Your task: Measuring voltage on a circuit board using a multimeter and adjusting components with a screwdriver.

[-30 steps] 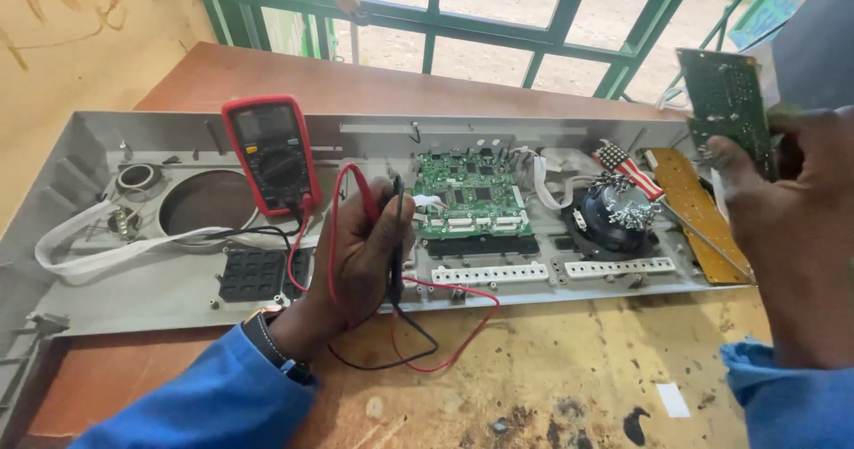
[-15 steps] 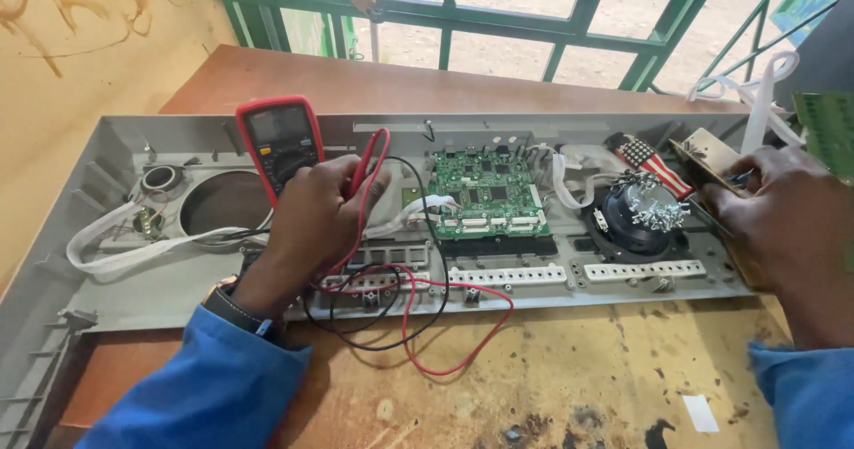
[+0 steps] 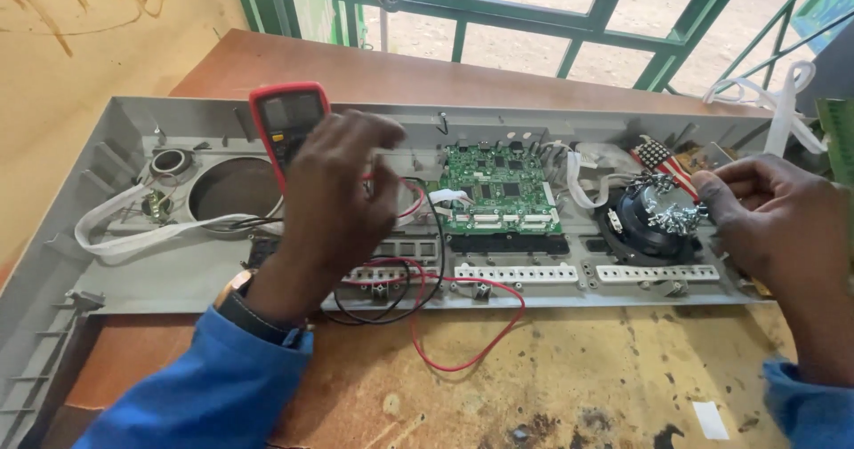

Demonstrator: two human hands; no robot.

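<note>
**Hands over an opened grey chassis**

The long grey plastic chassis (image 3: 178,271) lies on the wooden counter (image 3: 578,378), light but stiff. Its green circuit board (image 3: 498,191) sits between both hands: fragile, best held by the edges. The red multimeter (image 3: 286,122), just beyond the left hand (image 3: 334,200), looks solid and grippy. That hand's fingers are loosely curled, holding nothing visible; 0.5 s ago it lay lower. The right hand (image 3: 774,222) pinches narrowly beside the black speaker (image 3: 654,222); whether it grips something, I cannot tell.
</note>
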